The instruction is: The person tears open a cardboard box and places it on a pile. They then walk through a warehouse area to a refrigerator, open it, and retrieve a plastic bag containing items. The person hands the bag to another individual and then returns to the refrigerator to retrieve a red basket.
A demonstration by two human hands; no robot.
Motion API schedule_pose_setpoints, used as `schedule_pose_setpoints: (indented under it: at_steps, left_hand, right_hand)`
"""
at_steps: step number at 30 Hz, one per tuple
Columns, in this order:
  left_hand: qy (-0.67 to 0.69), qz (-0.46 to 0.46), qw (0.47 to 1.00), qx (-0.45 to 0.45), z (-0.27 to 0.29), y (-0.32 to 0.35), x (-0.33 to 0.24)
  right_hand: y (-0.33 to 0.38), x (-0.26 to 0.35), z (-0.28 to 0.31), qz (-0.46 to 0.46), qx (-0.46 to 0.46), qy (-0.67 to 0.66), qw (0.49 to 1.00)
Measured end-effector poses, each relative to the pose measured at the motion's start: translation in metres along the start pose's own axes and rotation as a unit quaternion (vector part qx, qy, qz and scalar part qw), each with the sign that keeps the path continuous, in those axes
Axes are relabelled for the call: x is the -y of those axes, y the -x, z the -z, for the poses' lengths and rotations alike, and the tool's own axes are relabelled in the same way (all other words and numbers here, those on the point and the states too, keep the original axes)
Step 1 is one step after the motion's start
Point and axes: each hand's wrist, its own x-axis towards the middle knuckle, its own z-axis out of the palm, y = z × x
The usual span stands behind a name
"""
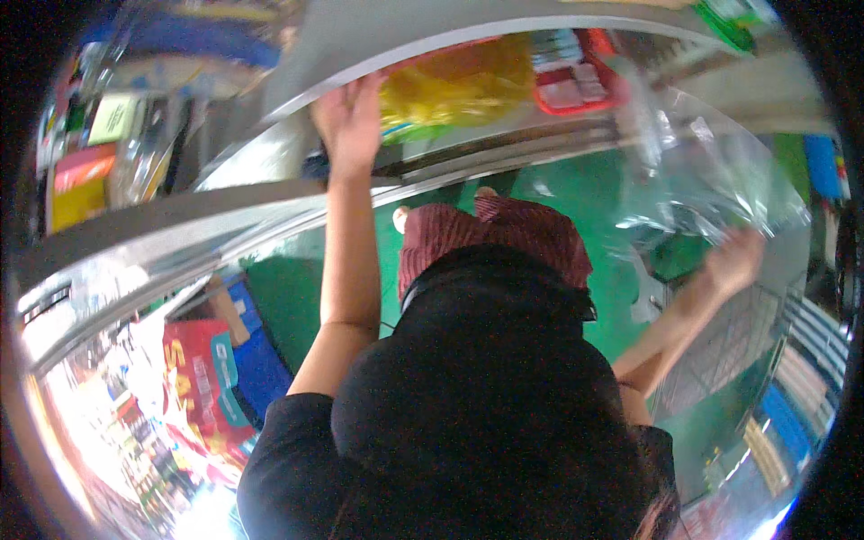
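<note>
My left hand (349,121) reaches up to the curved edge of a grey shelf (396,49). Its fingers are stretched out, their tips close to that edge, with nothing visible in them. Just right of it, under the edge, lies a shiny yellow plastic package (459,85). Out to the right, my right hand (736,256), smeared by motion, is closed on a transparent plastic bag (711,171). The bag hangs loose and crumpled, spreading up and left from the hand toward the shelf.
A red tray (585,76) with small packs sits beside the yellow package. Several boxes and packets (99,162) stand at the far left. A wire rack (720,351) stands on the green floor (576,180) at right. A red printed sack (202,387) is at lower left.
</note>
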Motion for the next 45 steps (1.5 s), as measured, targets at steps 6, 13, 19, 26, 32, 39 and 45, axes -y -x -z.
schedule_pose_setpoints:
  at_steps: [6, 13, 19, 26, 32, 39, 45]
  left_hand:
    - [-0.046, -0.077, 0.995, 0.046, 0.006, 0.01, 0.027]
    - [-0.125, -0.024, 0.992, 0.006, 0.002, 0.062, 0.054]
    - [-0.026, 0.219, 0.903, 0.368, -0.041, 0.165, 0.14]
    - [0.288, 0.307, 0.831, 0.364, -0.117, 0.127, 0.114]
    - [0.216, 0.326, 0.866, 0.311, -0.088, 0.109, 0.073]
    - [0.101, 0.226, 0.928, 0.278, -0.058, 0.108, 0.055]
    - [-0.015, 0.073, 0.938, 0.34, -0.027, 0.102, 0.043]
  right_hand:
    - [0.061, -0.081, -0.084, -0.207, 0.157, -0.062, 0.963]
    - [0.074, -0.084, -0.114, -0.475, 0.236, -0.14, 0.836]
    - [0.108, -0.073, -0.121, -0.572, 0.252, -0.457, 0.633]
    - [0.121, -0.025, -0.117, -0.538, 0.363, -0.479, 0.59]
    - [0.098, 0.032, -0.108, -0.297, 0.171, -0.155, 0.927]
    - [0.068, 0.054, -0.092, -0.039, 0.07, -0.002, 0.997]
    - [0.07, 0.06, -0.121, 0.191, 0.111, 0.085, 0.972]
